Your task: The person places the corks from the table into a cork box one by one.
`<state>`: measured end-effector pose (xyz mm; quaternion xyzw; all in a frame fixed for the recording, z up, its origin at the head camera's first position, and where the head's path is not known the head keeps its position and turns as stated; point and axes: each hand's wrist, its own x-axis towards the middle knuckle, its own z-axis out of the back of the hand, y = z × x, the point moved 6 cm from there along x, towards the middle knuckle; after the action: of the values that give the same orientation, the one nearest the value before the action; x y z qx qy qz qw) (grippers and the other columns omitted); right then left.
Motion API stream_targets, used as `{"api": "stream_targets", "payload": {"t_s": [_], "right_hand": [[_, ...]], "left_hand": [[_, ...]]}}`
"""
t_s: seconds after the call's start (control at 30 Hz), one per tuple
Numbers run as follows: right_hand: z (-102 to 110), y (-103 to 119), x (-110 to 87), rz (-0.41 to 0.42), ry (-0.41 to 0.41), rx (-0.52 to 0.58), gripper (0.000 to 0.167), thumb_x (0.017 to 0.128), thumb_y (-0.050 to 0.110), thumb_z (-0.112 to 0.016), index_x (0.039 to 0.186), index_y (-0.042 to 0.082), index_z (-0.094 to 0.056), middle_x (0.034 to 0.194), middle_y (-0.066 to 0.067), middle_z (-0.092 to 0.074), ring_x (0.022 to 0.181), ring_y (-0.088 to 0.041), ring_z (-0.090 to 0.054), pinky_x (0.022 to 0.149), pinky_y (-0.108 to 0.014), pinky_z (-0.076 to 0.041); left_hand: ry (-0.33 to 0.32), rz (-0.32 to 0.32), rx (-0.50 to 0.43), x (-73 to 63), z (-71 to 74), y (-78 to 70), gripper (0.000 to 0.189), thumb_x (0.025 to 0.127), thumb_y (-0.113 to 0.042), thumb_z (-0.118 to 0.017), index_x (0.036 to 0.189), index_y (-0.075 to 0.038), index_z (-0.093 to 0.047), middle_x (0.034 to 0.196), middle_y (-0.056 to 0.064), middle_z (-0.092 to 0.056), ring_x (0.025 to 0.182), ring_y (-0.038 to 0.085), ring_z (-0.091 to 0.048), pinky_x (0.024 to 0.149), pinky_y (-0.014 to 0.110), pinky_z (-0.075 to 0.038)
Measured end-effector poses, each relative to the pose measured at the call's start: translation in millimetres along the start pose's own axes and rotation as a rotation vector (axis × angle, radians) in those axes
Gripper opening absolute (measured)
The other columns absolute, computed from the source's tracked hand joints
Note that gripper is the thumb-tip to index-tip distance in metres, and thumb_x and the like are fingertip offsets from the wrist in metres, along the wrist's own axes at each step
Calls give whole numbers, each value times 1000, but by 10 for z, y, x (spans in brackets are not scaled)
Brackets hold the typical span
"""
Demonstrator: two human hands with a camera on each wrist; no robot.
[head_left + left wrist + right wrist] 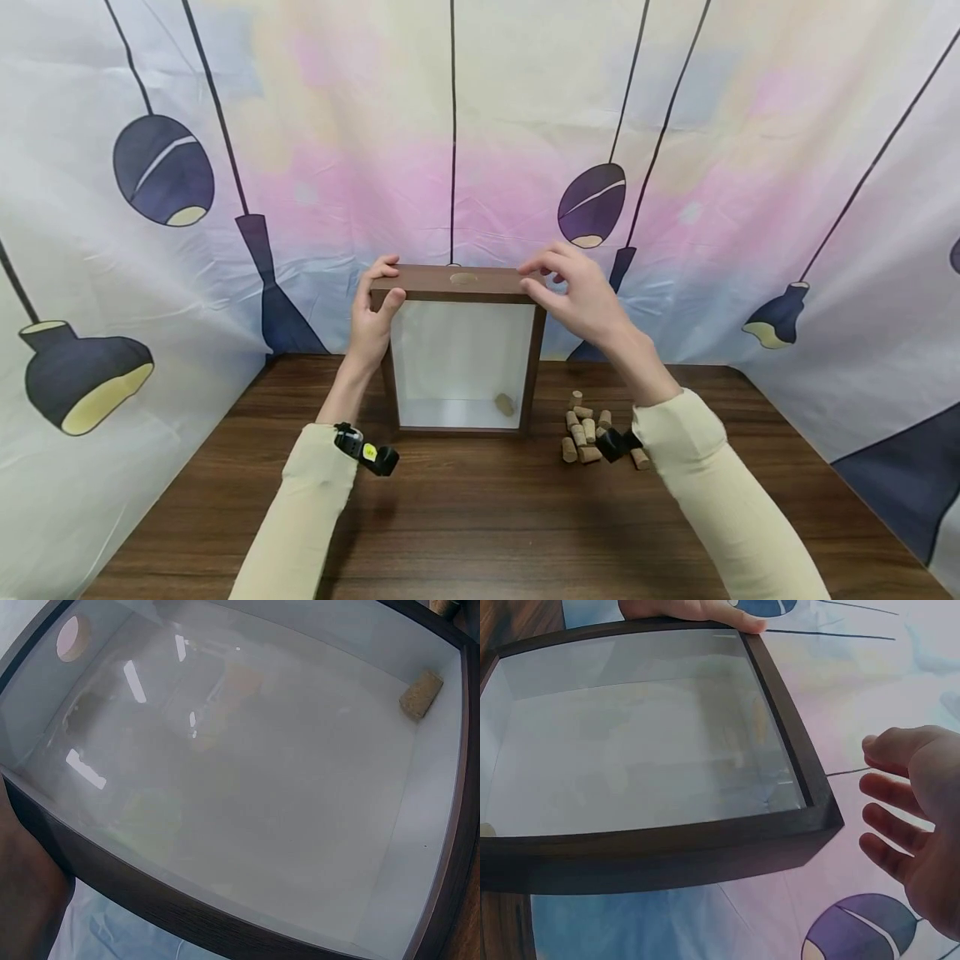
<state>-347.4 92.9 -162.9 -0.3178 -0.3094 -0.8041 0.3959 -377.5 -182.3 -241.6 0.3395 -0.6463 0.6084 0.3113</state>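
One box (652,862), right hand (940,855) apart, right wrist view

Ref: rectangular, clear-fronted brown wooden box (450,287), standing on dark brown woodgrain table (480,508). One tan cylindrical cork (504,405) inside, bottom right. Loose tan cylindrical corks (588,431) on table, right of box. Left bare hand (371,323) on box's top left corner, right bare hand (585,296) just beside top right. Multicoloured printed fabric backdrop (360,167) behind box.
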Motion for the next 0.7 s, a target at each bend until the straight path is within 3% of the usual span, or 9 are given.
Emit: {"api": "stream_targets", "payload": {"t_s": [0.43, 0.7], "right_hand": [[172, -108, -472, -42, -28, -38, 14, 91, 12, -73, 105, 11, -74, 108, -4, -68, 98, -20, -56, 80, -39, -48], [203, -277, -770, -81, 9, -83, 14, 91, 13, -73, 106, 14, -74, 107, -1, -68, 92, -16, -58, 78, -24, -45]], "left_hand": [[-2, -9, 2, -1, -5, -20, 74, 92, -48, -67, 121, 15, -42, 151, 31, -35, 147, 28, -28, 118, 51, -14], [-4, 1, 13, -4, -1, -14, 73, 92, -47, -67, 122, 15, -43, 149, 21, -41, 147, 27, -28, 118, 50, -15]]}}
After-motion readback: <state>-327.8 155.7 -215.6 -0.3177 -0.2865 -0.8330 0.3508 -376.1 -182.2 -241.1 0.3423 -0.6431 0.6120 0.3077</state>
